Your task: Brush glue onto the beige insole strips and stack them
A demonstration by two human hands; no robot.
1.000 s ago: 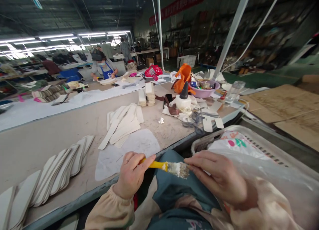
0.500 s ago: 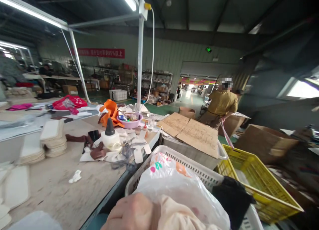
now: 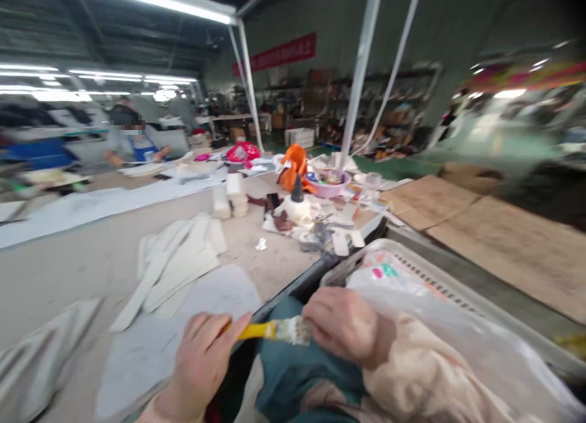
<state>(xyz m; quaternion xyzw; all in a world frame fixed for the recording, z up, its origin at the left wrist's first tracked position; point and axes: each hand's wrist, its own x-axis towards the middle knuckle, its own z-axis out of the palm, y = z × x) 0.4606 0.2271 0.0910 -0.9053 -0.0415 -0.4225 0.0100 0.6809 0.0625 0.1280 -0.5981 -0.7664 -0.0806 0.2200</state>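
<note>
In my left hand (image 3: 201, 350) is a flat paintbrush (image 3: 256, 331) with a yellow handle, gripped between thumb and fingers. Its bristle end, coated in something whitish, points right. My right hand (image 3: 341, 322) is closed, its curled fingers at the bristle tips; the fingertips themselves are hidden. Both hands are above my lap, in front of the table edge. To the left, long white strips (image 3: 178, 270) lie fanned out on a pale sheet (image 3: 220, 307). A white bottle with a dark cone tip (image 3: 297, 197) stands further back among scraps.
Right of me is a white plastic basket (image 3: 389, 246) holding a clear plastic bag (image 3: 412, 295). Flattened cardboard (image 3: 508, 240) lies beyond it. A purple bowl (image 3: 327, 188) of small items sits near a metal post (image 3: 361, 75). Another person (image 3: 137, 142) works across the table.
My view has swung left and down. Both hands and the paintbrush are now visible; earlier only one hand showed, over the basket. The yellow crate has mostly left the view.
</note>
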